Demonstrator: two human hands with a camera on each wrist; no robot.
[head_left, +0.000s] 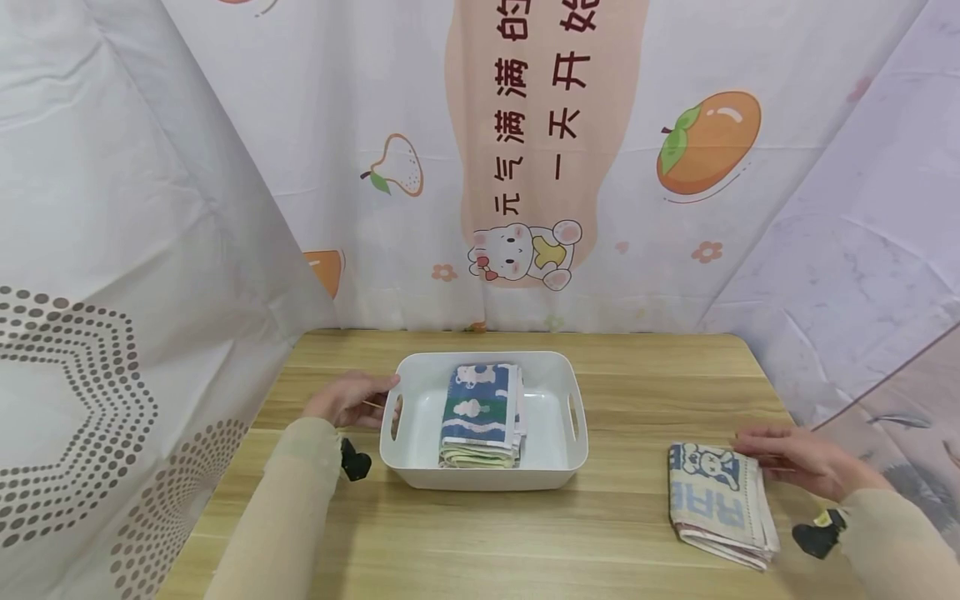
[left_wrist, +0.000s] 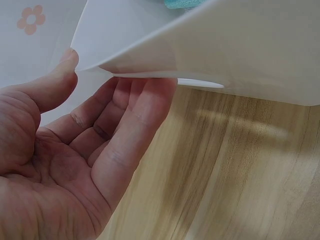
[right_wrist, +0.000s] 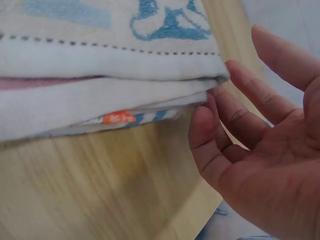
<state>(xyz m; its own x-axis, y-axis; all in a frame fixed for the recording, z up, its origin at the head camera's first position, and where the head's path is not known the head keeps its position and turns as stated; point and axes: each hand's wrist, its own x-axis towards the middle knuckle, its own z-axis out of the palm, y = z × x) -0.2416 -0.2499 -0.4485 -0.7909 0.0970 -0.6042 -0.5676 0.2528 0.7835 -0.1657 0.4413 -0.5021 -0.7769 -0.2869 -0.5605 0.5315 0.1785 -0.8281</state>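
A white plastic basket with handle slots stands on the table. Inside lies a stack of folded towels, the top one blue and green with white patterns. At the basket's left end my left hand holds the rim, its thumb at the edge and curled fingers at the handle slot. To the right lies a stack of folded towels, beige on top with blue drawings. My right hand is at its right edge. Fingertips touch the layered corner, while the thumb stays apart from the cloth.
The wooden table ends at a printed curtain behind the basket. More patterned cloth hangs at the left. Bare wood lies between the basket and the right-hand towels.
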